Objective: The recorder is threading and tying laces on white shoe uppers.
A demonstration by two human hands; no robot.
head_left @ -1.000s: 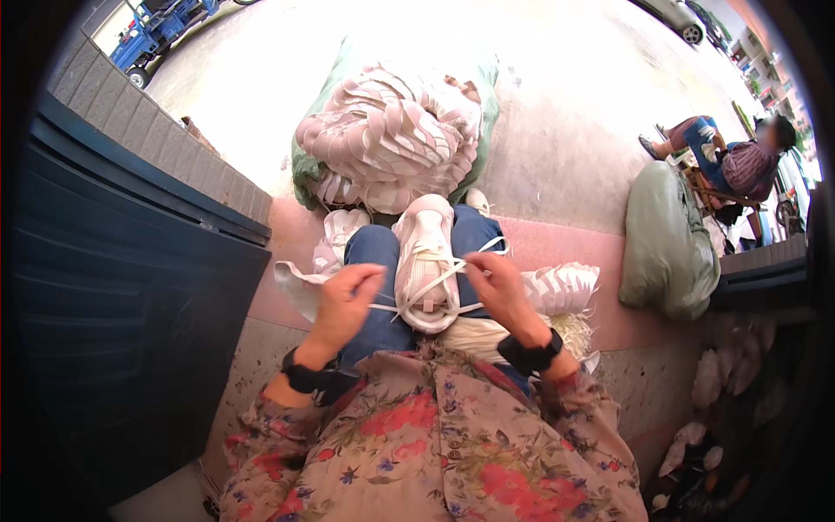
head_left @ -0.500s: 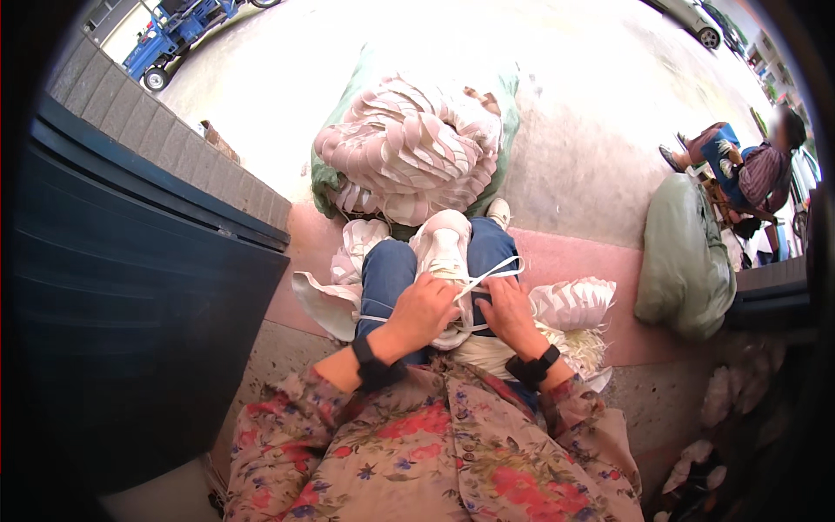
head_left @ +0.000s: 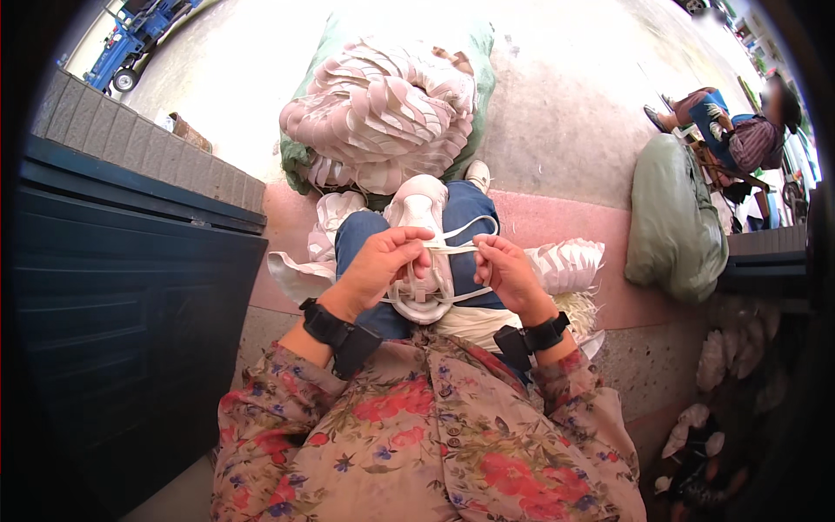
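A white shoe upper [head_left: 416,207] lies across my lap between my knees, its toe pointing away from me. A white shoelace [head_left: 450,250] is stretched above its opening, and a loop of it bows out to the right. My left hand [head_left: 387,265] pinches the lace between thumb and fingers. Close beside it, my right hand [head_left: 507,271] is closed on the lace too, thumb against fingertips. Further lace runs down the upper's sides under my hands. A hank of cream laces [head_left: 576,311] lies by my right thigh, next to a stack of white uppers [head_left: 570,264].
Ahead of my feet, a green sack [head_left: 479,78] holds a big coil of pale pink-white uppers [head_left: 374,113]. A full green sack [head_left: 677,222] stands at right, near a seated person [head_left: 755,139]. A dark blue door [head_left: 130,322] borders the left; a blue three-wheeler [head_left: 130,43] is beyond.
My hands have lifted a little off the upper, drawing the lace into a tauter, level line between them. The whole view has shifted slightly.
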